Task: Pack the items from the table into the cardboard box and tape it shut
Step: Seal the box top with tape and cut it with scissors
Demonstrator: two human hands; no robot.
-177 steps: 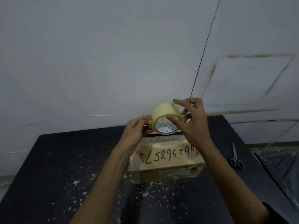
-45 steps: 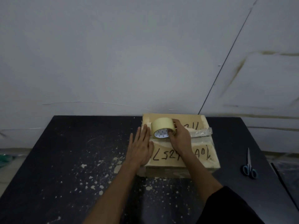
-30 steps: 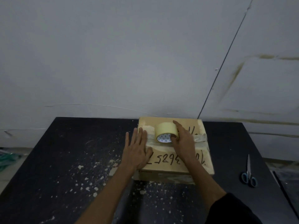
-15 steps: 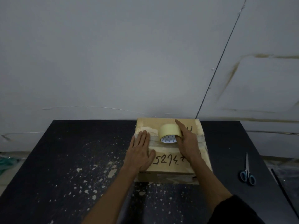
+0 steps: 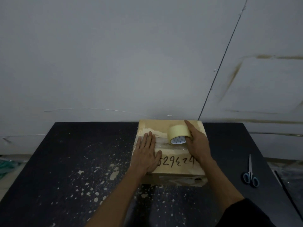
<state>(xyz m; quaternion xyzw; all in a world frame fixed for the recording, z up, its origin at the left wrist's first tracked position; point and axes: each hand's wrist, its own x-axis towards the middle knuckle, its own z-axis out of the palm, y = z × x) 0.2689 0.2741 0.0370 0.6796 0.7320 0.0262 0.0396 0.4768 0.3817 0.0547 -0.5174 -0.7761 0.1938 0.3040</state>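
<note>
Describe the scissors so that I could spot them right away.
Find the black table with the cardboard box on it. The scissors lie alone near its right edge, well apart from the box: closed blades pointing at the wall, blue handle loops.

Dim, flat, cool light; source not identifiable. Grey wall (image 5: 114,54) evenly lit, no glare. Black table (image 5: 65,161) nearly swallows shadows. Wide-angle bend: table edges splay outward. Soft overall focus; stains on right wall smeared, scissors (image 5: 250,174) slightly blurred near frame edge.
</note>
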